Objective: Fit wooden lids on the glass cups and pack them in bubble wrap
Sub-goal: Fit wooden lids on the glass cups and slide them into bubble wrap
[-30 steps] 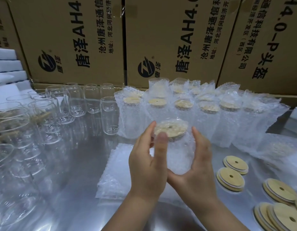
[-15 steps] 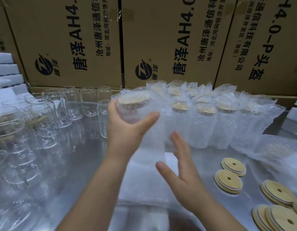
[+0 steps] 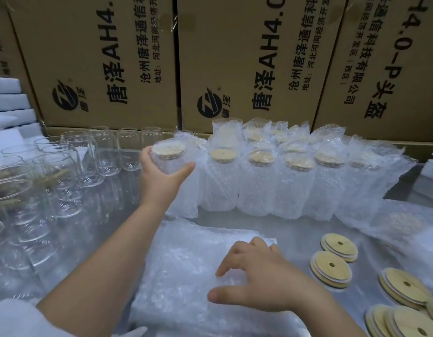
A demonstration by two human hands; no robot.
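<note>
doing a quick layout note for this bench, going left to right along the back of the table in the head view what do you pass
Along the back: white foam sheets → empty glass cups → left hand gripping a wrapped cup → row of wrapped cups.

The left hand (image 3: 162, 183) grips a bubble-wrapped cup (image 3: 171, 156) at 11 o'clock, beside the wrapped row (image 3: 259, 186). The right hand (image 3: 269, 280) rests spread fingers (image 3: 236, 248) on the bubble wrap stack (image 3: 181, 271) at 6 o'clock. Wooden lids (image 3: 330, 268) lie at 4 o'clock and bare glass cups (image 3: 64, 164) stand at 9 o'clock.
</note>
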